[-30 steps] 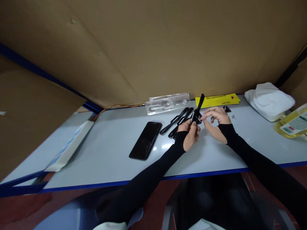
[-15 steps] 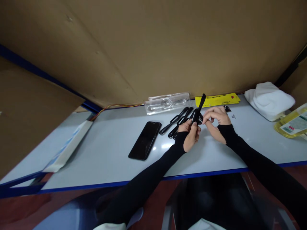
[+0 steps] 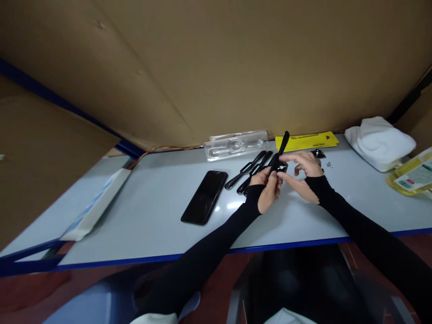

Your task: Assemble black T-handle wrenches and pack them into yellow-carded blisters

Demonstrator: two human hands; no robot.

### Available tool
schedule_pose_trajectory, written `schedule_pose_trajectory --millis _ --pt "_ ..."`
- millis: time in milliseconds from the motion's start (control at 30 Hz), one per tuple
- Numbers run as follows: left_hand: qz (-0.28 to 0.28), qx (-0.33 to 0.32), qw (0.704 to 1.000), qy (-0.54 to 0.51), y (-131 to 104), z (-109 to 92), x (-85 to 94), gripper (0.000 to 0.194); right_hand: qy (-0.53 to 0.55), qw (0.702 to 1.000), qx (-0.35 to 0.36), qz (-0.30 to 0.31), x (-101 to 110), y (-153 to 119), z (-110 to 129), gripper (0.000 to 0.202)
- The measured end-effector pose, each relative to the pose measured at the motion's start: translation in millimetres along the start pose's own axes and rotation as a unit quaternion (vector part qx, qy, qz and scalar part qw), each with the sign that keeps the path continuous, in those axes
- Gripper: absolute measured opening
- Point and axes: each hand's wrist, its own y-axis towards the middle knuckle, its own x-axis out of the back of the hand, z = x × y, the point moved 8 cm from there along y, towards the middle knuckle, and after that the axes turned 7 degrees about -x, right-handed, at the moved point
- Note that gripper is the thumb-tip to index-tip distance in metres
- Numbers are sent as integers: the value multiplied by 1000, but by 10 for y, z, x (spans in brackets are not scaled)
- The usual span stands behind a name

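My left hand is wrapped round a black double-handled tool, which tilts up and away to the right. At the tool's middle is a dark piece with a shiny metal part. My right hand is at the tool's right side, thumb and index finger spread apart, their tips at the middle piece. Similar black tools lie on the table just left of my left hand. Small metal parts and a black piece lie beyond my right hand.
A black phone lies left of the tools. Clear plastic packaging and yellow cards are at the back. On the right are a white cloth bundle and a bottle of yellow liquid. A long white box sits at the left.
My right thumb and index finger have spread from a pinch beside the tool and now touch it around its middle. My left hand keeps its hold in nearly the same place.
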Motion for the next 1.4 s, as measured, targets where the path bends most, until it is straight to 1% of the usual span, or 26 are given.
schedule_pose_trajectory --millis 33,100,133,200,333,400,533,633,700,767,867,967,1067,1167,1233,1333,1400 --pt "1 -1 1000 3 1 9 5 52 -3 1000 3 -2 2 0 2 20" --pt "6 -5 1000 12 2 24 2 53 -9 1000 10 -23 39 4 14 28" --pt "11 -6 1000 16 1 28 -4 53 -7 999 9 -34 59 6 17 29" --pt "17 -8 1000 15 -3 27 -16 54 5 999 8 -41 70 11 20 21" --pt "6 -5 1000 -1 -3 10 -1 55 2 999 30 -30 18 -1 50 20" --pt "3 -3 1000 -4 1 11 7 55 1 999 28 -29 3 -7 38 20" --pt "2 -2 1000 -2 11 31 18 53 27 1000 -2 -5 -9 2 -5 6" --pt "-2 -6 1000 4 9 29 27 54 31 999 -26 -31 69 7 -3 13" --pt "3 -13 1000 8 4 12 18 53 34 998 -20 -45 108 6 31 17" --pt "8 -19 1000 9 -1 -3 6 53 31 999 -4 -34 90 6 69 20" --pt "9 -19 1000 4 -4 -3 2 55 10 1000 4 -16 44 6 76 7" --pt "5 -17 1000 2 -4 4 12 55 -1 999 -4 -33 55 2 68 12" --pt "4 -19 1000 6 -7 3 15 53 -21 999 -15 -33 57 -5 59 23" --pt "4 -17 1000 7 -10 4 10 54 -42 999 1 -10 49 -15 57 13" --pt "5 -14 1000 3 -8 3 4 54 -44 999 17 2 56 -25 53 16" --pt "2 -15 1000 -4 0 -7 9 53 -40 999 20 -12 98 -34 43 11" --pt "-1 -13 1000 -6 8 -4 21 53 -49 998 13 -31 116 -32 48 17"
